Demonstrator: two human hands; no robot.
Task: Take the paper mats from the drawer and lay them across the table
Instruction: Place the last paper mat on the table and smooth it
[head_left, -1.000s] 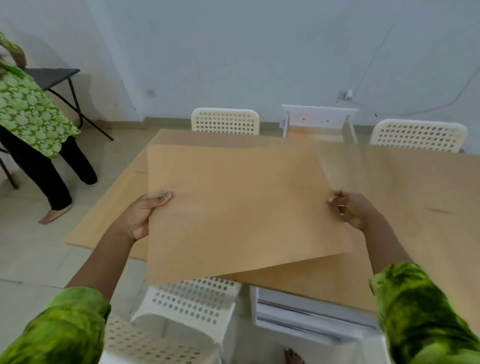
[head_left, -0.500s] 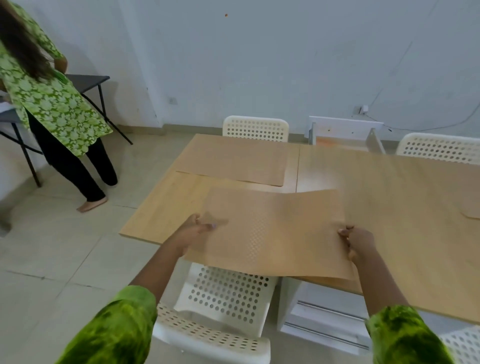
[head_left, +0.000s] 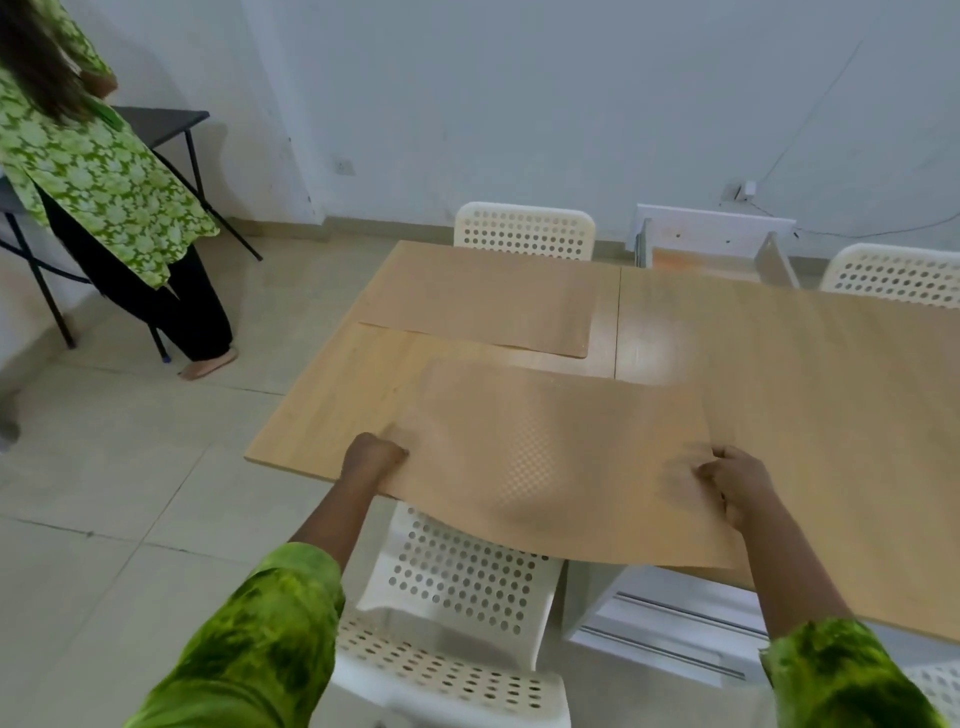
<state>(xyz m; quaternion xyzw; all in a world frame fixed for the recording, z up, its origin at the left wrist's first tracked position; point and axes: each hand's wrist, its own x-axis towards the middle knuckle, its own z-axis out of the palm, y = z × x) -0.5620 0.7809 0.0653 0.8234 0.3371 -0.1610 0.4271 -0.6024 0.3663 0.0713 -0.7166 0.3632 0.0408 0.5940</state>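
Observation:
I hold a thin brown paper mat (head_left: 550, 457) over the near edge of the wooden table (head_left: 805, 374). My left hand (head_left: 375, 457) grips its left edge and my right hand (head_left: 732, 480) grips its right side. The mat's far part lies on the table while its near edge sags past the table's edge above a chair. A second paper mat (head_left: 483, 306) lies flat at the table's far left corner. A white drawer unit (head_left: 670, 629) sits under the table near my right arm.
A white perforated chair (head_left: 457, 587) stands just below the held mat. Two more white chairs (head_left: 524, 231) (head_left: 893, 275) line the far side, with an open white drawer (head_left: 717, 249) between them. A person in green (head_left: 98, 171) stands at the left by a dark folding table (head_left: 161, 122).
The mat has come down from upright in front of me to nearly flat on the table's near edge. The view has lifted and shifted left, showing the far mat.

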